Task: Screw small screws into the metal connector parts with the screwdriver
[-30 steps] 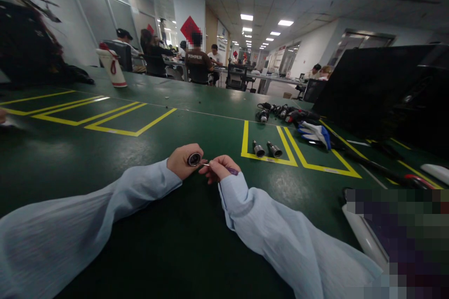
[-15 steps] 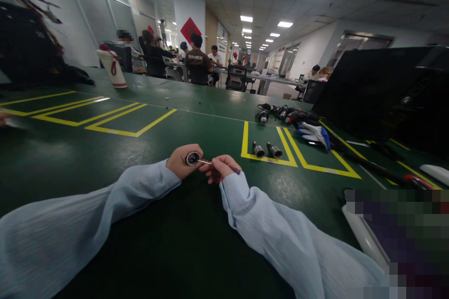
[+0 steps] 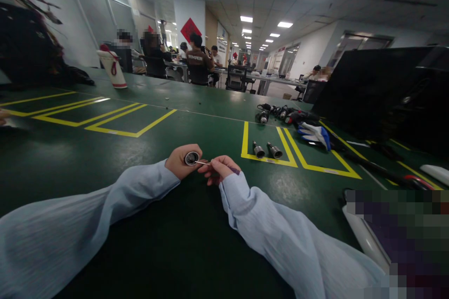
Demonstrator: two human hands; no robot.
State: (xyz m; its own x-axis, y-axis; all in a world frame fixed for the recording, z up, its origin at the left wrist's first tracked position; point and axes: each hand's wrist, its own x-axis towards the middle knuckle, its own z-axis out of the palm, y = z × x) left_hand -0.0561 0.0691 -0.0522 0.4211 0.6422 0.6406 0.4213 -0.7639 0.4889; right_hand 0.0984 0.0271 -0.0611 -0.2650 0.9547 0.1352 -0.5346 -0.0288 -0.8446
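My left hand (image 3: pixel 179 161) is closed around a round metal connector (image 3: pixel 191 158), its open ring facing me with dark parts inside. My right hand (image 3: pixel 220 169) pinches a thin screwdriver (image 3: pixel 234 170) with a purple handle. Its slim metal shaft reaches left to the connector's opening, and the tip is at or just inside the rim; which, I cannot tell. Both hands are close together above the green table (image 3: pixel 206 124). To their right, two similar metal connectors (image 3: pixel 258 150) with narrow stems lie within a yellow tape outline (image 3: pixel 245 138).
Behind the connectors lie cables with metal plugs (image 3: pixel 263 117) and a blue-and-white glove (image 3: pixel 314 134). A white cup (image 3: pixel 114 70) stands at the back left. A large dark screen (image 3: pixel 379 98) rises at the right. Part of another hand (image 3: pixel 3 117) shows at the left edge.
The connector has tilted slightly in my left hand and shifted a little left. The screwdriver's shaft has moved slightly left with it. Both grips stay the same.
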